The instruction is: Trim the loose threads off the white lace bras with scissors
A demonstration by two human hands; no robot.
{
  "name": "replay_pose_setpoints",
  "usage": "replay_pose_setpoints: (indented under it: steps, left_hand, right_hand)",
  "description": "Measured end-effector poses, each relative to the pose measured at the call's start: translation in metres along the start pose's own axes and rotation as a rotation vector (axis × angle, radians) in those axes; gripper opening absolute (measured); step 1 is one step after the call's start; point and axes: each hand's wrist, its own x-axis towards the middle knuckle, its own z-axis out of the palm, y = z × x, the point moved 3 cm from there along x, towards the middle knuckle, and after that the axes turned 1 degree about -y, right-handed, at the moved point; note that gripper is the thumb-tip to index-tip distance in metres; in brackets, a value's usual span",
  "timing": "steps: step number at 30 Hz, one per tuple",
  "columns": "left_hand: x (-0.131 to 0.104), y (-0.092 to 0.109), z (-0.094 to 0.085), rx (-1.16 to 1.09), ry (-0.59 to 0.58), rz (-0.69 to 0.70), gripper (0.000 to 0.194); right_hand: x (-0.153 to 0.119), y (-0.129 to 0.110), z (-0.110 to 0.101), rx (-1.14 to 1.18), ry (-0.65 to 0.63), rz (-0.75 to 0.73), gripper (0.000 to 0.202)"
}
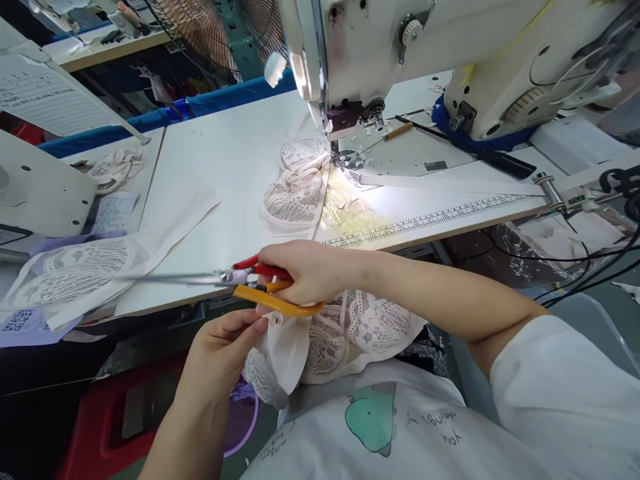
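My right hand (310,270) is closed around scissors (277,303) with an orange and a red handle. Their long blades point left over the table's front edge and look blurred. Just below, my left hand (223,350) pinches the edge of an off-white lace bra (377,323) between thumb and fingers. The bra hangs over the lap, its cups and a plain fabric band showing below the scissors. Another lace bra (295,200) lies on the table by the sewing machine (360,67) needle. On the left rests a lace piece (83,270) with a long plain strip.
A printed ruler (440,217) runs along the front of the white table (225,147). Behind the needle lie a wooden-handled tool (399,131) and fabric scraps. A red bin (95,427) and a purple basket (243,433) stand below; a fan (200,30) is at the back.
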Motion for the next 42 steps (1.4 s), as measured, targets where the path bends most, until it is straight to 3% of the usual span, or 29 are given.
replay_pose_setpoints:
  steps: [2, 4, 7, 10, 12, 24, 34, 42]
  left_hand:
    - [-0.002, 0.002, -0.002, -0.015, 0.036, -0.007, 0.015]
    - [-0.005, 0.004, -0.004, -0.017, 0.056, -0.004, 0.013]
    - [-0.009, 0.008, -0.004, -0.033, 0.067, 0.006, 0.011]
    - [-0.013, 0.01, -0.004, -0.049, 0.085, 0.035, 0.009]
    - [-0.016, 0.011, -0.004, -0.042, 0.089, 0.056, 0.009]
    - [-0.023, 0.007, -0.001, 0.014, 0.063, 0.092, 0.017]
    - [-0.022, 0.014, 0.001, -0.009, 0.066, 0.066, 0.017]
    - [-0.019, 0.012, 0.001, -0.001, 0.032, 0.063, 0.018]
  right_hand:
    - [-0.014, 0.001, 0.001, 0.124, 0.103, 0.041, 0.033]
    - [-0.033, 0.002, 0.007, 0.235, 0.104, 0.053, 0.037]
    - [-0.062, 0.004, 0.025, 0.231, -0.073, 0.067, 0.036]
    - [-0.081, 0.009, 0.044, 0.085, -0.244, 0.198, 0.036]
    - [-0.086, 0.013, 0.052, 0.0, -0.281, 0.279, 0.04]
    - [-0.074, 0.007, 0.06, -0.03, -0.266, 0.36, 0.043]
    - [-0.069, 0.009, 0.072, -0.004, -0.141, 0.368, 0.045]
    - [-0.069, 0.008, 0.064, -0.014, -0.207, 0.303, 0.037]
